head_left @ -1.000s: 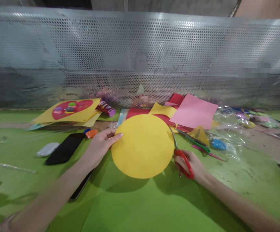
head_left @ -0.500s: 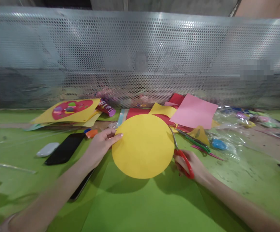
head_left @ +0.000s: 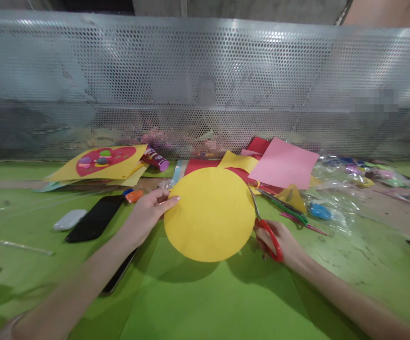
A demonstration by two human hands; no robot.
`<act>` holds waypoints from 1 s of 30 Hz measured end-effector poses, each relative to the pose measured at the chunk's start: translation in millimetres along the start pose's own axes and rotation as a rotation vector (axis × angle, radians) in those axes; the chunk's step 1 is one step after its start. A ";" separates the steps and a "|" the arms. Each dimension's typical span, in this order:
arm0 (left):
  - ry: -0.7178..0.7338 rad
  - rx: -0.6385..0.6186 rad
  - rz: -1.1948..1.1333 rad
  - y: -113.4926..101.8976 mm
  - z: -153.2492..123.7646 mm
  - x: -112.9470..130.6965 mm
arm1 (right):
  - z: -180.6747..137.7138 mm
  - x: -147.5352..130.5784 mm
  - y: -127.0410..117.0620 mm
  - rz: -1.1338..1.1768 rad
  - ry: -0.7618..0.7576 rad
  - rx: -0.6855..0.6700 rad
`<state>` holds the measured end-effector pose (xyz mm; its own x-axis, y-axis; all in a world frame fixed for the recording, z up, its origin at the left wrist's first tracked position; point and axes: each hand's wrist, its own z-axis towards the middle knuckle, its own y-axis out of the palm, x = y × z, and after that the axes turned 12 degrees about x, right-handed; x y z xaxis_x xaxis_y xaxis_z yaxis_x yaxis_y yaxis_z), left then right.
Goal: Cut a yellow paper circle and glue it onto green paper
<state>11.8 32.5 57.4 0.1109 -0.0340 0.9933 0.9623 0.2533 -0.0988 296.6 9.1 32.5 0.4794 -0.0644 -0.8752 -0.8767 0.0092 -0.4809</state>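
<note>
A yellow paper circle [head_left: 210, 215] is held up just above the green table [head_left: 205, 302] at the centre. My left hand [head_left: 147, 212] pinches its left edge, fingers closed on the paper. My right hand [head_left: 283, 241] grips red-handled scissors [head_left: 267, 231] at the circle's right edge, with the blades pointing up and away along the rim.
A black phone [head_left: 93, 218] and a white oval object [head_left: 69, 219] lie to the left. Yellow, red and pink paper sheets [head_left: 285, 163], a glue tube [head_left: 155, 158], green-handled scissors [head_left: 290, 210] and plastic bags [head_left: 346, 189] lie behind. A perforated metal screen [head_left: 205, 85] closes the back.
</note>
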 end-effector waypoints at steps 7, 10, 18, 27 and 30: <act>0.014 0.014 0.002 -0.8 1.4 -0.5 | 0.6 2.9 0.5 -0.017 -0.019 -0.005; 0.022 0.020 0.003 -1.1 2.5 -1.2 | 1.3 5.3 0.4 -0.021 -0.022 -0.004; 0.053 0.015 0.046 -2.5 3.4 -0.3 | -0.6 2.3 -0.1 0.008 -0.012 0.013; 0.048 0.011 0.034 -1.7 2.7 -0.6 | -3.4 -1.8 -1.4 0.051 -0.009 -0.016; 0.045 0.004 0.039 -1.8 2.2 0.0 | -2.7 -1.1 -1.6 0.048 -0.017 -0.017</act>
<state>9.6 34.1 57.7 0.1595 -0.0672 0.9849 0.9560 0.2593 -0.1371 297.3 6.4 34.4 0.4375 -0.0470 -0.8980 -0.8991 -0.0055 -0.4378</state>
